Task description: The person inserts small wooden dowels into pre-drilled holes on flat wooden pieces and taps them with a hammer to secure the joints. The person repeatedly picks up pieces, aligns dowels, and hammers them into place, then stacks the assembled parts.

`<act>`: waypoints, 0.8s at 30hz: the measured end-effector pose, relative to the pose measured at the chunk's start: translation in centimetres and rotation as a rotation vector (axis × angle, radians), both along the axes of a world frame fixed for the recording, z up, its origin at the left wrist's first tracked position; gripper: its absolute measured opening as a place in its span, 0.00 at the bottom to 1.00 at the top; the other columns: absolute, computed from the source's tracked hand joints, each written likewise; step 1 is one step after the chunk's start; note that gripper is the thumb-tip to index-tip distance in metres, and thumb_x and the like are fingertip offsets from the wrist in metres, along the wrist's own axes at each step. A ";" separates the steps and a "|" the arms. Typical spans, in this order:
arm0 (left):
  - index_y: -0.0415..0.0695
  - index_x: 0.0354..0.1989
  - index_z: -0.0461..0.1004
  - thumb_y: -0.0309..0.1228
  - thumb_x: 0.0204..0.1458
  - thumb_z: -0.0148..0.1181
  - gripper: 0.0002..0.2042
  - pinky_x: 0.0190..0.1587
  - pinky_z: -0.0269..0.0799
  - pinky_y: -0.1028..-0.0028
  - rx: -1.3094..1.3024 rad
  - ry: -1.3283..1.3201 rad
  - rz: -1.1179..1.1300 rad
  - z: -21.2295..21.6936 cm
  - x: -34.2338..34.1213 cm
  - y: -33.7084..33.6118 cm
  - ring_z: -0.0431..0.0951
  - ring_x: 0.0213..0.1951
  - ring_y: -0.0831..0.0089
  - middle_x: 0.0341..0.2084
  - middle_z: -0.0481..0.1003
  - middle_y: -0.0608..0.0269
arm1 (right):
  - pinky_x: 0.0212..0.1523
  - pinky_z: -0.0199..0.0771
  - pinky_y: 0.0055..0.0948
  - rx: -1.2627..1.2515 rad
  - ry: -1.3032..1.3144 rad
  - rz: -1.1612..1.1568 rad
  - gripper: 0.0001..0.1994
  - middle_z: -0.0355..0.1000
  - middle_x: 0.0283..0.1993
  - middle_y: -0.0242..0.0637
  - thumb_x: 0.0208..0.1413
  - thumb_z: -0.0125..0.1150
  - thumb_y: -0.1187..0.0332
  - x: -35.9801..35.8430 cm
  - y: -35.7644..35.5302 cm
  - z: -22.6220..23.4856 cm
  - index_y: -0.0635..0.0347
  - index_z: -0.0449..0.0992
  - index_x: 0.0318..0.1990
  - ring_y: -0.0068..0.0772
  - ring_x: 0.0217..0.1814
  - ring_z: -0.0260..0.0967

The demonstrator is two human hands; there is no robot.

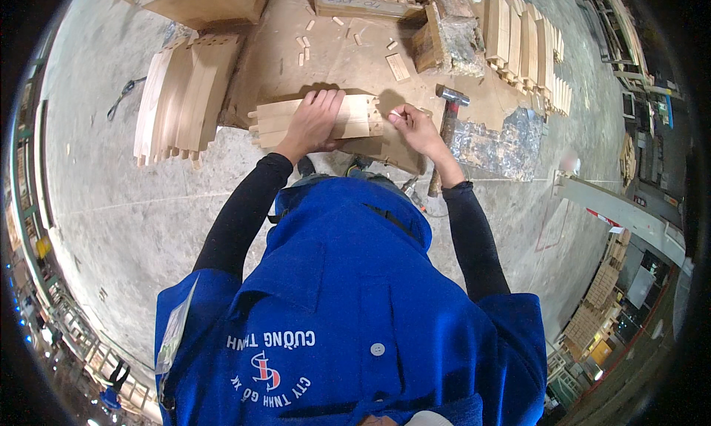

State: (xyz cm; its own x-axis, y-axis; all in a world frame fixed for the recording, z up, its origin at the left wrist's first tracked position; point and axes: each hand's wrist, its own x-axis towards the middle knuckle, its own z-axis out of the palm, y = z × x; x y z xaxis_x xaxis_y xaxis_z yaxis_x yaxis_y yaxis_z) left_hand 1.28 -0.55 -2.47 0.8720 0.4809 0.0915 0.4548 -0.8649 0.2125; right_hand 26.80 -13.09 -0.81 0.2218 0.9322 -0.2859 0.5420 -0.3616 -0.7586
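Note:
A row of pale wooden pieces [354, 118] lies side by side at the near edge of the work surface, with small holes in the right ends. My left hand [317, 121] is laid across it, fingers wrapped over the far side and thumb toward me. Just off the drilled ends, my right hand [419, 133] is closed in a pinch. Something small and pale shows at its fingertips, too small to name surely. A hammer [453, 96] with a metal head lies just right of that hand, its handle pointing toward me.
Loose dowels [306, 42] are scattered beyond my hands, near a box [355, 5] heaped with more. A flat wood block [398, 67] lies there too. Stacked wooden pieces stand at left [181, 100] and far right [522, 45]. A worn block [448, 37] sits between.

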 end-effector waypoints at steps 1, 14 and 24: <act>0.34 0.64 0.61 0.45 0.25 0.81 0.54 0.62 0.62 0.62 0.023 -0.008 -0.003 0.0 0.1 -0.1 0.70 0.56 0.57 0.55 0.70 0.51 | 0.39 0.72 0.24 -0.022 0.016 -0.009 0.14 0.76 0.33 0.31 0.65 0.65 0.59 0.0 -0.1 -0.3 0.64 0.77 0.43 0.19 0.36 0.69; 0.34 0.63 0.61 0.45 0.26 0.80 0.52 0.63 0.61 0.61 -0.121 -0.010 0.027 1.1 0.2 -0.4 0.70 0.57 0.57 0.55 0.70 0.50 | 0.34 0.76 0.29 -0.037 0.343 -0.122 0.09 0.79 0.30 0.36 0.65 0.62 0.66 -3.2 -2.3 -0.8 0.62 0.74 0.39 0.25 0.30 0.77; 0.35 0.65 0.60 0.46 0.26 0.80 0.54 0.64 0.60 0.62 0.015 0.030 0.022 -1.5 0.0 0.1 0.69 0.58 0.58 0.55 0.70 0.52 | 0.39 0.76 0.53 0.152 -0.223 0.284 0.07 0.78 0.35 0.56 0.55 0.60 0.75 -3.7 -0.7 1.4 0.62 0.75 0.42 0.63 0.39 0.77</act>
